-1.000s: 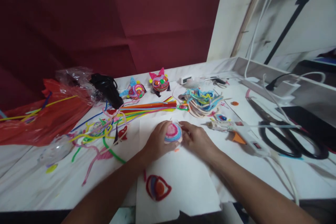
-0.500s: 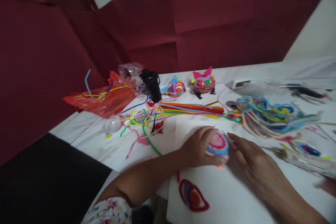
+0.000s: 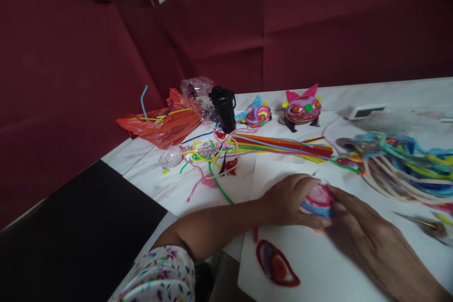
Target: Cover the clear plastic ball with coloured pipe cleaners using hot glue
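A round piece wound with pink, white and blue pipe cleaner (image 3: pixel 318 196) is between my hands, above a white sheet (image 3: pixel 332 269). My left hand (image 3: pixel 292 200) curls round its left side, thumb along the lower edge. My right hand (image 3: pixel 364 231) presses its closed fingertips to the right side; motion blurs it a little, and the contact is partly hidden. On the sheet below lies a red-edged eye shape of coiled pipe cleaner (image 3: pixel 278 263). A small orange bit (image 3: pixel 319 231) shows under the round piece.
Behind my hands lies a bundle of coloured pipe cleaners (image 3: pixel 279 146); looped ones (image 3: pixel 406 165) are at right. A black bottle (image 3: pixel 224 108) stands near two finished animal heads, one pink-eared (image 3: pixel 302 108). A red plastic bag (image 3: pixel 163 125) lies left. A pointed tool (image 3: pixel 421 222) lies right.
My view has swung left, so everything sits further right. My right hand has come closer against the round piece, which my left hand still holds.
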`<state>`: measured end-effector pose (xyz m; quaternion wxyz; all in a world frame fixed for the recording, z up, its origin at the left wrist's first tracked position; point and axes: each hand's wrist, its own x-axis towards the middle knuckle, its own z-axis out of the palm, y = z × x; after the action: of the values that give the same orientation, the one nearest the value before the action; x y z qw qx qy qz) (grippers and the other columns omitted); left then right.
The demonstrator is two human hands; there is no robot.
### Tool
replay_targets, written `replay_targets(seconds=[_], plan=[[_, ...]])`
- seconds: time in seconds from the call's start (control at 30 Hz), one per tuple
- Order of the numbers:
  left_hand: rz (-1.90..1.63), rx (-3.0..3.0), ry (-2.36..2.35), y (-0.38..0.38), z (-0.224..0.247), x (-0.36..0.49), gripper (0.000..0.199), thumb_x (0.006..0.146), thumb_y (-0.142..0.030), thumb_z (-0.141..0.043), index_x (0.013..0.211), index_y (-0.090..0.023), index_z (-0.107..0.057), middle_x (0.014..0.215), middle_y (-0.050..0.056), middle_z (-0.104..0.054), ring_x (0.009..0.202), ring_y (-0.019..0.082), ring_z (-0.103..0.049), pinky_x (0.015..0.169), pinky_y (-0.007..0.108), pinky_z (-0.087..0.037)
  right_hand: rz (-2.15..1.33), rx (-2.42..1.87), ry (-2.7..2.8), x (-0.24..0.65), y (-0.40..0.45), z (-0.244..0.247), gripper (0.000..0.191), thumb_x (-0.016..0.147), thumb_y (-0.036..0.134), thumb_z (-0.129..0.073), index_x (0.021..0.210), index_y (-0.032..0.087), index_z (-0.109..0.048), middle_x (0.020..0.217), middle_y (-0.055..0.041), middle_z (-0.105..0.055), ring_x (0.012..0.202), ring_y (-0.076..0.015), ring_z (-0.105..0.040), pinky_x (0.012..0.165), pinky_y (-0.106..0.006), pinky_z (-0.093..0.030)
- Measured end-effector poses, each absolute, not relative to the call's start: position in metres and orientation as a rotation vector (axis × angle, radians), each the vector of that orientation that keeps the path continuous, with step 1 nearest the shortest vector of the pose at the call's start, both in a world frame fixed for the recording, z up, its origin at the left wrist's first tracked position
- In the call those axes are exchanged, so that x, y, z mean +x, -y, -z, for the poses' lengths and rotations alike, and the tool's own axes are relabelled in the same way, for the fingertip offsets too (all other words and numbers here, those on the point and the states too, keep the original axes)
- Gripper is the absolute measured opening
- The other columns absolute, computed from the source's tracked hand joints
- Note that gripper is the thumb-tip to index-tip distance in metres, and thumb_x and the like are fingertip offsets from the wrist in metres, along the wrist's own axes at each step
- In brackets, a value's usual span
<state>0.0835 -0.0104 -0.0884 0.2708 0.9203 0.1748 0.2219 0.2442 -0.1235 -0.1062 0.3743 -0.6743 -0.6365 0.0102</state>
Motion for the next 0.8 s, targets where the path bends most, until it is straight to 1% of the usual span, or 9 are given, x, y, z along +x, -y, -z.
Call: replay_targets(seconds=[0.07,0.13,0.2,0.27,0.33,0.47,0.63,0.7,0.8], plan=[[-0.600,2.475,-0.494,0.013,0.085,0.082,0.088,0.066,-0.041,-0.080,0.141,-0.018,-0.040,0.144,0.015,-0.050,0.133,0.034,-0.047,0.116,0.042,-0.038,-0.120,-1.698,1.650,0.244,0.126,0.106,0.048,0.096,0.045,-0.034,0.143,0.038,-0.041,0.142,-0.0024,-0.056,0.127,-0.0298,-0.055,0.103,-0.048,-0.050],[-0.588,2.465,-0.523,0.015,0.083,0.081,0.087,0.070,-0.039,-0.077,0.144,-0.022,-0.035,0.148,0.011,-0.047,0.136,0.032,-0.045,0.117,0.041,-0.036,-0.168,-1.664,1.663,0.241,0.126,0.105,0.051,0.096,0.046,-0.033,0.147,0.043,-0.031,0.150,0.0018,-0.047,0.133,-0.0287,-0.048,0.109,-0.049,-0.043],[-0.575,2.469,-0.524,0.015,0.084,0.081,0.088,0.072,-0.038,-0.076,0.146,-0.020,-0.033,0.149,0.012,-0.045,0.137,0.030,-0.043,0.119,0.039,-0.034,-0.141,-1.645,1.670,0.235,0.124,0.104,0.051,0.097,0.044,-0.036,0.147,0.036,-0.036,0.148,-0.0029,-0.050,0.131,-0.0291,-0.051,0.109,-0.048,-0.044],[-0.565,2.486,-0.483,0.012,0.088,0.081,0.091,0.071,-0.041,-0.077,0.145,-0.011,-0.033,0.148,0.018,-0.045,0.138,0.030,-0.042,0.119,0.039,-0.033,-0.062,-1.629,1.694,0.229,0.121,0.104,0.051,0.096,0.043,-0.038,0.143,0.022,-0.045,0.142,-0.0121,-0.056,0.126,-0.0305,-0.055,0.105,-0.047,-0.048],[-0.557,2.500,-0.434,0.008,0.092,0.082,0.092,0.071,-0.047,-0.076,0.143,-0.006,-0.034,0.146,0.023,-0.045,0.138,0.032,-0.041,0.118,0.042,-0.034,0.027,-1.608,1.720,0.226,0.118,0.104,0.052,0.097,0.042,-0.038,0.139,0.013,-0.049,0.138,-0.0181,-0.058,0.124,-0.0310,-0.057,0.103,-0.046,-0.051],[-0.574,2.490,-0.390,0.003,0.097,0.082,0.094,0.073,-0.052,-0.073,0.145,-0.007,-0.031,0.147,0.023,-0.044,0.140,0.030,-0.039,0.117,0.044,-0.033,0.080,-1.599,1.731,0.226,0.117,0.104,0.051,0.098,0.039,-0.037,0.137,0.009,-0.050,0.137,-0.0204,-0.058,0.124,-0.0292,-0.057,0.103,-0.042,-0.050],[-0.547,2.445,-0.416,0.005,0.082,0.079,0.095,0.073,-0.051,-0.074,0.148,-0.014,-0.028,0.152,0.018,-0.039,0.142,0.028,-0.036,0.118,0.043,-0.033,0.009,-1.579,1.719,0.231,0.116,0.106,0.051,0.098,0.043,-0.037,0.134,0.012,-0.054,0.134,-0.0179,-0.061,0.122,-0.0283,-0.059,0.104,-0.041,-0.050],[-0.601,2.458,-0.445,0.003,0.066,0.073,0.083,0.077,-0.049,-0.072,0.144,-0.015,-0.037,0.151,0.017,-0.040,0.142,0.027,-0.037,0.118,0.042,-0.033,0.006,-1.582,1.710,0.232,0.115,0.106,0.052,0.099,0.044,-0.036,0.134,0.011,-0.054,0.132,-0.0181,-0.063,0.120,-0.0280,-0.061,0.102,-0.041,-0.051],[-0.735,2.505,-0.523,-0.004,0.032,0.050,0.048,0.090,-0.040,-0.056,0.131,-0.015,-0.054,0.139,0.014,-0.055,0.131,0.023,-0.050,0.112,0.038,-0.040,0.014,-1.588,1.659,0.232,0.114,0.105,0.055,0.098,0.046,-0.034,0.130,0.007,-0.057,0.129,-0.0207,-0.064,0.118,-0.0298,-0.062,0.102,-0.043,-0.051]])
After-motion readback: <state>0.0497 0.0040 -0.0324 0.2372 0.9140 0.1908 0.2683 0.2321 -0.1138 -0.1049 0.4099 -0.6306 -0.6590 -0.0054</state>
